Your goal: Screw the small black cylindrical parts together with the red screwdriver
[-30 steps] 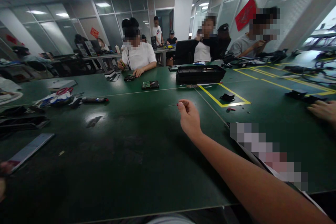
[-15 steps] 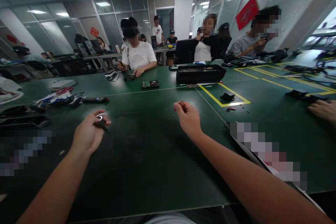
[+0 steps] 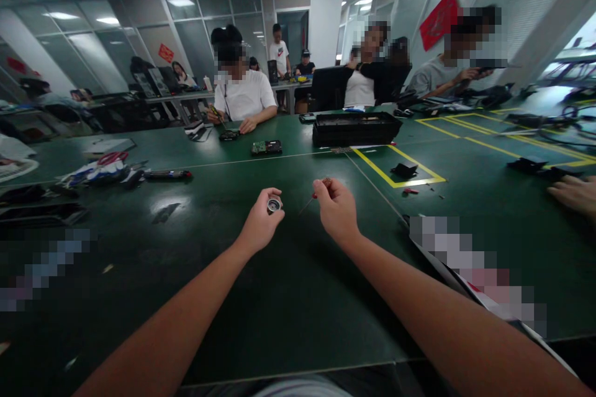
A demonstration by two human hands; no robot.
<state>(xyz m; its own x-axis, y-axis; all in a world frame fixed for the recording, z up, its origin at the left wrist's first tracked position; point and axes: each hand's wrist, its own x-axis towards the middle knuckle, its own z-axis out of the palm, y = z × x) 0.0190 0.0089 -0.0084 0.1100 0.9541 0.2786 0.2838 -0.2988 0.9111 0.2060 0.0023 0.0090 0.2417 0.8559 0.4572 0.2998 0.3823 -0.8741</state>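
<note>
My left hand (image 3: 261, 220) is closed around a small round part (image 3: 274, 205) with a silvery rim and a dark centre, its face turned up. Just to the right, my right hand (image 3: 336, 205) pinches a thin tool (image 3: 307, 203) with a red piece near the fingers and a slim shaft pointing down to the left. A short gap separates the two hands, and both are above the green table (image 3: 261, 322). Something copper-coloured shows at the right fingertips, too small to make out.
Beyond my hands lie a circuit board (image 3: 266, 147) and a long black tray (image 3: 356, 130). A black bracket (image 3: 404, 170) sits inside yellow tape. Left are a dark pen-shaped tool (image 3: 167, 175) and cables (image 3: 112, 160). Another person's hand (image 3: 575, 195) rests at the right.
My left hand has moved right, close to my right hand, and the round part's face now shows. A dark flat patch is visible where the left hand was. My right hand has barely moved.
</note>
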